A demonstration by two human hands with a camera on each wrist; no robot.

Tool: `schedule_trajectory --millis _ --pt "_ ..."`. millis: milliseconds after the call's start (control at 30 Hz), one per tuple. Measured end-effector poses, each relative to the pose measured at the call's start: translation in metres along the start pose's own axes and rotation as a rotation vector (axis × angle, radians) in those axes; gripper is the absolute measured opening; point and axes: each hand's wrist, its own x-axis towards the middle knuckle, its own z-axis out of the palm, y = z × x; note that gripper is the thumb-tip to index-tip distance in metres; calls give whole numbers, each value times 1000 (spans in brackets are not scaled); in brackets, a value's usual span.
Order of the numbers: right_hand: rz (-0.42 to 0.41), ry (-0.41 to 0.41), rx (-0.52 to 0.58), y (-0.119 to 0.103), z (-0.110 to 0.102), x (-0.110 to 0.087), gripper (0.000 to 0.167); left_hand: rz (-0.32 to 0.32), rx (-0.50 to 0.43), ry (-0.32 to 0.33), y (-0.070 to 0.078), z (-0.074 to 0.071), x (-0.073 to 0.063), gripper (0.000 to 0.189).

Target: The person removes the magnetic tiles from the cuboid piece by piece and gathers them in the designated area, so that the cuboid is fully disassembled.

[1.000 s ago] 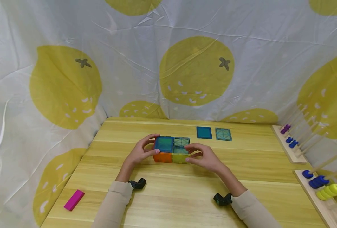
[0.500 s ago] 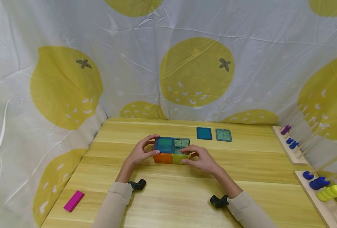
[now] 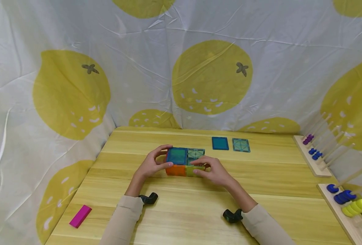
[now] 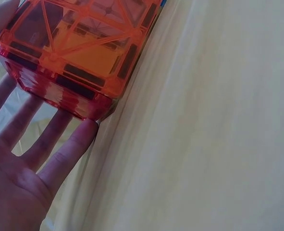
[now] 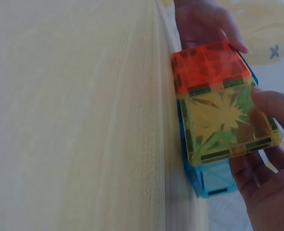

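Observation:
A box of translucent magnetic tiles stands on the table. It has a blue top tile [image 3: 176, 156], an orange front tile [image 3: 176, 170] and a red end tile [image 4: 55, 91]. My left hand [image 3: 150, 164] grips its left end, thumb at the front, fingers round the back. At the right half, my right hand [image 3: 214, 172] pinches the yellow magnetic tile [image 5: 216, 126], with the thumb on its outer face and fingers behind. In the right wrist view this tile overlaps a light blue tile [image 5: 216, 179] and sits beside the orange one.
Behind the box lie a dark blue tile [image 3: 220, 143] and a pale clear blue tile [image 3: 241, 145]. A magenta block [image 3: 80, 216] rests front left. Two wooden peg boards, one with blue and purple beads [image 3: 308, 139], the other with yellow beads [image 3: 357, 207], line the right edge.
My right hand has slid a little left along the front of the box, its thumb now farther over the yellow tile. My left hand keeps its hold.

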Motion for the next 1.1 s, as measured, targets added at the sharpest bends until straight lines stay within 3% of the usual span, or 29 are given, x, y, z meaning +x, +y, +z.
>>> schedule_trajectory --millis 633,1100 --pt "-15 18 -33 -5 -5 -3 22 -40 -1 4 5 -1 1 66" --pt "68 144 8 7 -39 -20 32 -21 -6 -14 2 -1 2 73"
